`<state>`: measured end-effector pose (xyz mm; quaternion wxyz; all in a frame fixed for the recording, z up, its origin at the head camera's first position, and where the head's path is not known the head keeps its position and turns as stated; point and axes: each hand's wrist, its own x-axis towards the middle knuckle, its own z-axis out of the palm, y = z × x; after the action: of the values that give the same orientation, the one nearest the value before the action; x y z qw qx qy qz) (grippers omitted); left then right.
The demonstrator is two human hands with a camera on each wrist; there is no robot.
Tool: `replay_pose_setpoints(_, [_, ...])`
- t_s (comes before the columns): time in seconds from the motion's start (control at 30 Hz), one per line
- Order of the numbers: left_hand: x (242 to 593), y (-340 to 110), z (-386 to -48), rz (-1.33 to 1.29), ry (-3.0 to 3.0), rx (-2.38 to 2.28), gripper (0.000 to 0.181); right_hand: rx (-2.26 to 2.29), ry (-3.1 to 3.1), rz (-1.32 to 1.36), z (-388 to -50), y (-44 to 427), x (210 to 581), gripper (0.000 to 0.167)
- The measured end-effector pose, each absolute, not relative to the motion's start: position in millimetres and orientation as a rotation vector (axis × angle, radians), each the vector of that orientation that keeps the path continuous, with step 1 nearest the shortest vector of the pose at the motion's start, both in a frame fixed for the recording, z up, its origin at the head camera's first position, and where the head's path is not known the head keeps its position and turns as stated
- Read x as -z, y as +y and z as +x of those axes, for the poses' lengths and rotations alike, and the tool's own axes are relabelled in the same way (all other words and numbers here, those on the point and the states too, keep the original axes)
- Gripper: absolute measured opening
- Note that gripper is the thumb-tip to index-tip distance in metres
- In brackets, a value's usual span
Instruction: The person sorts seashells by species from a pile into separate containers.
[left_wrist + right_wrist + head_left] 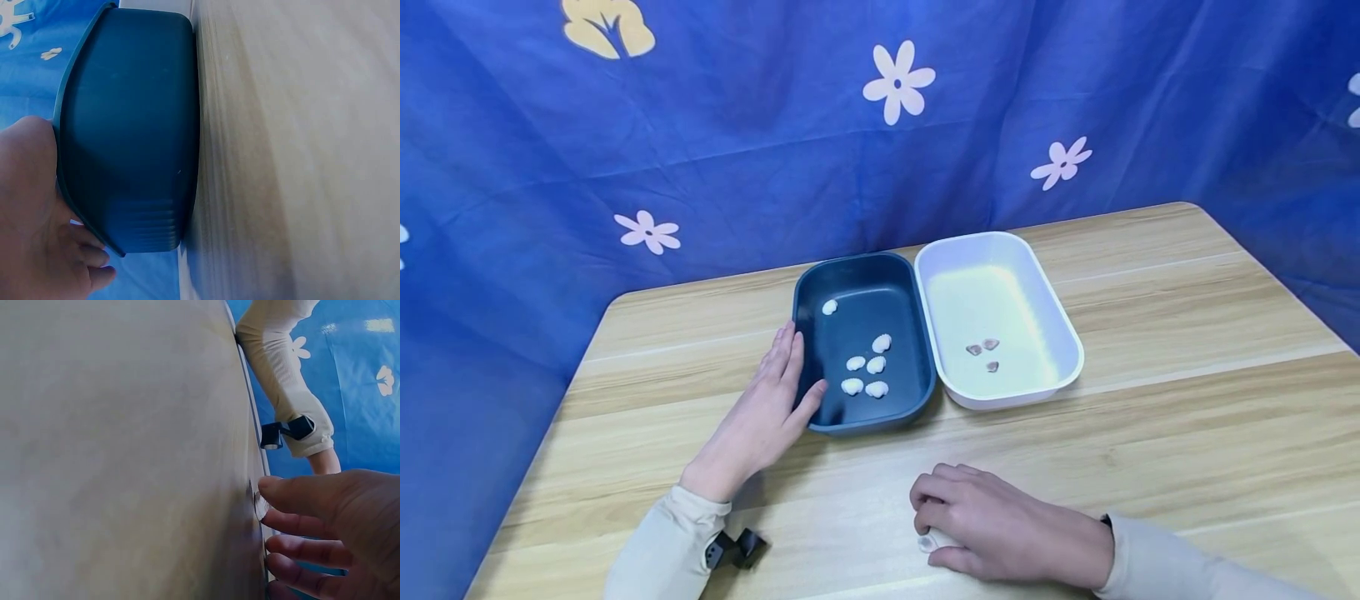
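My left hand [760, 408] lies against the left side of a dark blue-green tray [868, 423], fingers fairly straight along the rim and thumb over its front corner. In the left wrist view that hand [37, 206] touches the rim of the tray [131, 112]. Several white ribbed seashells [876, 365] lie in this tray. My right hand [992, 525], low over the table, pinches a small pale shell [927, 543] between thumb and fingers. The right wrist view shows the shell [261, 506] at the thumb tip, close to the tabletop; part of it is hidden.
Right beside the dark tray stands a white tray [1060, 379] holding three small brownish shells [991, 343]. Both stand on a wood-grain table [1150, 433]. Behind hangs a blue cloth [760, 100] with flower prints. A black wrist camera [737, 550] sits by the left cuff.
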<state>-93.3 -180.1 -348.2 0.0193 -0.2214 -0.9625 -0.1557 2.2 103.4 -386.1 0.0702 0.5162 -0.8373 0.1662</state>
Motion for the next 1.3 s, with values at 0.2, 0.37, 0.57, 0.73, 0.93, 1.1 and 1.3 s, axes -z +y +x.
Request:
replay_pose_setpoints(0.2, [348.3,-180.0,-93.9,-0.686,-2.994,0.485,0.075,-0.502,-2.512,1.579,2.8,100.9,386.7,0.012])
replay_pose_setpoints(0.37, [348.4,-180.4,-94.2,-0.686,-2.997,0.485,0.075,-0.509,-2.508,1.595,2.9,99.8,386.2,0.011])
replay_pose_setpoints(0.57, [348.7,-180.3,-94.3,-0.692,-2.989,0.488,0.075,-0.541,-2.508,1.6,2.9,98.9,386.3,0.013])
replay_pose_setpoints(0.73, [348.4,-180.2,-94.3,-0.696,-2.983,0.485,0.075,-0.535,-2.49,1.583,2.6,100.2,384.6,0.014])
replay_pose_setpoints(0.93, [348.6,-179.9,-94.4,-0.699,-2.978,0.483,0.075,-0.533,-2.471,1.541,-1.4,105.4,376.0,0.015])
replay_pose_setpoints(1.1, [348.8,-180.0,-94.3,-0.698,-2.976,0.48,0.075,-0.567,-2.497,1.496,-8.0,110.6,363.1,0.014])
replay_pose_setpoints(1.3, [350.9,-180.0,-95.5,-0.7,-2.972,0.481,0.075,-0.615,-2.557,1.433,-19.0,118.3,347.2,0.012])
